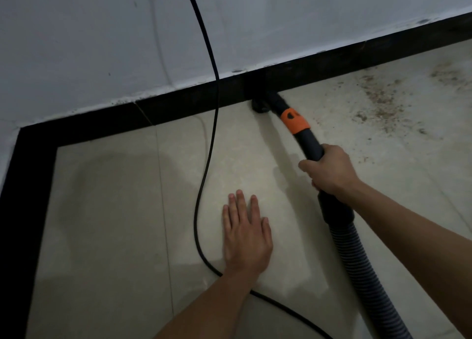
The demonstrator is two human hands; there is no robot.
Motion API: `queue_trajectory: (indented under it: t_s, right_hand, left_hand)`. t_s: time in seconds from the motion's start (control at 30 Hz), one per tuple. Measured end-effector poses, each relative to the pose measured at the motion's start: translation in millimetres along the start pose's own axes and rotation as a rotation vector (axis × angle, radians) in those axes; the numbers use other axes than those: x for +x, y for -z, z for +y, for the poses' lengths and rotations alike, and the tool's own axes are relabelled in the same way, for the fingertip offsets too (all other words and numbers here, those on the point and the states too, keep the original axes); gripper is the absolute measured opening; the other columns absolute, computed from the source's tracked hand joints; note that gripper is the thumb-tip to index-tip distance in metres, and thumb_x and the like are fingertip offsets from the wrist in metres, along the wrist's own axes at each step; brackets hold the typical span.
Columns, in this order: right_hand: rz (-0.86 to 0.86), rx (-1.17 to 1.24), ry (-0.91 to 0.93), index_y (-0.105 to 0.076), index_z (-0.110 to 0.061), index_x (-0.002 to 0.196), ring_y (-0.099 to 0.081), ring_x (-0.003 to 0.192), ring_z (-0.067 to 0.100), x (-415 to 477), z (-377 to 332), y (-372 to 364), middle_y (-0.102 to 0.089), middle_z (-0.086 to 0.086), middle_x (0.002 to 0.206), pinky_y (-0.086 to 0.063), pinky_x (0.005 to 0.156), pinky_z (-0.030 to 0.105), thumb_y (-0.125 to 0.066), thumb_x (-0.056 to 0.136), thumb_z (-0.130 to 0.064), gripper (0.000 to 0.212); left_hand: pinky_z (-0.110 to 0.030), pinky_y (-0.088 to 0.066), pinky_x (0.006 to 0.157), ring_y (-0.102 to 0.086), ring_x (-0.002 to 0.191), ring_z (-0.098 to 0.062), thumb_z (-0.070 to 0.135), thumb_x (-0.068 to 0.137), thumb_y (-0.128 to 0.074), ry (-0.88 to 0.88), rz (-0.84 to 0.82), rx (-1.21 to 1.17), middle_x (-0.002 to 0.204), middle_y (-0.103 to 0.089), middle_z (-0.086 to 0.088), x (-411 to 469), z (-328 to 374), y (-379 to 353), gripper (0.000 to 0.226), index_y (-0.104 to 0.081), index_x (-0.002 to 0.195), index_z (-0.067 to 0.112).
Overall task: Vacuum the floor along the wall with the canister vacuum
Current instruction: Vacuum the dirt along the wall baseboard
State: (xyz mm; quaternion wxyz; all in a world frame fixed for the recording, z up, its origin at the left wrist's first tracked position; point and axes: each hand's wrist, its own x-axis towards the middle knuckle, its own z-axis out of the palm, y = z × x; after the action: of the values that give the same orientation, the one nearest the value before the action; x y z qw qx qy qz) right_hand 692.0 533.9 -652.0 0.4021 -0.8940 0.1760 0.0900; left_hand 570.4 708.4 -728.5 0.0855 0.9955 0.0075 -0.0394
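Gripping the tube (pixel 307 144) in the right hand (pixel 329 170), nozzle (pixel 260 106) against the skirting (pixel 178 101); resting the left hand (pixel 246 234) flat on the tiles (pixel 115 211), fingers straight; might snag the cord (pixel 204 175) running under that wrist when shifting toward the dirt (pixel 380 103)

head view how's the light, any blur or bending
Head view: dim, uneven light, the floor darker toward the left corner; the baseboard bows slightly from the wide lens; the black nozzle blends into it; the left hand looks a little soft.
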Motion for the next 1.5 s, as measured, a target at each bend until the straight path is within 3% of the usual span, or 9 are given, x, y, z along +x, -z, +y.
queue_trajectory:
  t_s: [0.17, 0.37, 0.5, 0.67, 0.83, 1.0, 1.27, 1.5]
  right_hand:
    - [-0.066, -0.085, 0.064, -0.059, -0.017, 0.094, -0.066, 0.063, 0.027, -5, -16, -10, -0.065, 0.007, 0.075, -0.056, 0.061, 0.034, -0.070, 0.074, -0.025, 0.024]
    - [0.140, -0.072, -0.092, -0.061, -0.013, 0.093, -0.067, 0.056, 0.028, 12, 22, 40, -0.067, 0.009, 0.068, -0.057, 0.057, 0.037, -0.071, 0.072, -0.025, 0.026]
    - [0.226, 0.077, -0.214, -0.065, -0.007, 0.096, -0.064, 0.048, 0.026, 27, 37, 62, -0.067, 0.011, 0.065, -0.052, 0.051, 0.032, -0.072, 0.071, -0.021, 0.030]
    - [0.066, 0.064, -0.086, -0.061, -0.013, 0.088, -0.060, 0.041, 0.022, 23, 17, 36, -0.066, 0.011, 0.065, -0.049, 0.044, 0.028, -0.072, 0.071, -0.020, 0.021]
    - [0.019, -0.057, -0.072, -0.059, -0.015, 0.092, -0.065, 0.051, 0.025, -6, 12, 36, -0.067, 0.011, 0.070, -0.056, 0.051, 0.035, -0.070, 0.073, -0.022, 0.023]
    - [0.033, -0.144, -0.103, -0.058, -0.019, 0.088, -0.066, 0.059, 0.025, -78, 52, 53, -0.066, 0.007, 0.071, -0.056, 0.059, 0.035, -0.070, 0.072, -0.025, 0.020]
    - [0.160, -0.006, -0.242, -0.060, -0.020, 0.075, -0.059, 0.039, 0.018, -178, 150, 95, -0.062, 0.003, 0.051, -0.046, 0.040, 0.029, -0.072, 0.068, -0.022, 0.014]
    - [0.300, 0.214, -0.333, -0.061, -0.013, 0.081, -0.054, 0.035, 0.017, -187, 182, 122, -0.059, 0.004, 0.046, -0.047, 0.038, 0.030, -0.072, 0.075, -0.012, 0.012]
  left_hand:
    - [-0.049, -0.016, 0.119, -0.009, 0.149, -0.032, 0.041, 0.099, -0.022, -0.001, -0.013, 0.013, 0.159, -0.017, -0.019, 0, 0, -1, 0.060, -0.029, 0.151, 0.013]
    - [-0.050, -0.024, 0.116, -0.024, 0.145, -0.035, 0.039, 0.096, -0.026, -0.005, 0.014, -0.002, 0.154, -0.029, -0.022, 0, 0, 3, 0.059, -0.042, 0.145, 0.010]
    - [-0.050, -0.022, 0.117, -0.021, 0.146, -0.034, 0.039, 0.096, -0.023, -0.002, 0.015, -0.001, 0.155, -0.027, -0.021, 0, 1, 2, 0.060, -0.040, 0.146, 0.010]
    - [-0.049, -0.020, 0.118, -0.019, 0.146, -0.034, 0.039, 0.097, -0.023, 0.000, 0.006, -0.001, 0.156, -0.025, -0.021, 0, -1, 0, 0.060, -0.038, 0.147, 0.011]
    - [-0.048, -0.020, 0.118, -0.022, 0.146, -0.034, 0.040, 0.096, -0.022, -0.009, 0.020, -0.013, 0.155, -0.028, -0.020, 1, -3, 1, 0.060, -0.041, 0.145, 0.011]
    - [-0.046, -0.013, 0.120, -0.017, 0.147, -0.033, 0.040, 0.096, -0.025, 0.002, 0.025, -0.024, 0.157, -0.024, -0.019, 0, -4, 0, 0.060, -0.037, 0.148, 0.012]
    - [-0.046, -0.008, 0.119, -0.012, 0.147, -0.034, 0.035, 0.101, -0.032, -0.014, -0.035, 0.025, 0.159, -0.016, -0.021, 0, 1, 7, 0.057, -0.026, 0.152, 0.010]
    - [-0.043, -0.012, 0.117, -0.012, 0.147, -0.032, 0.035, 0.102, -0.029, -0.101, -0.095, 0.069, 0.159, -0.015, -0.020, -5, 22, 14, 0.055, -0.023, 0.151, 0.011]
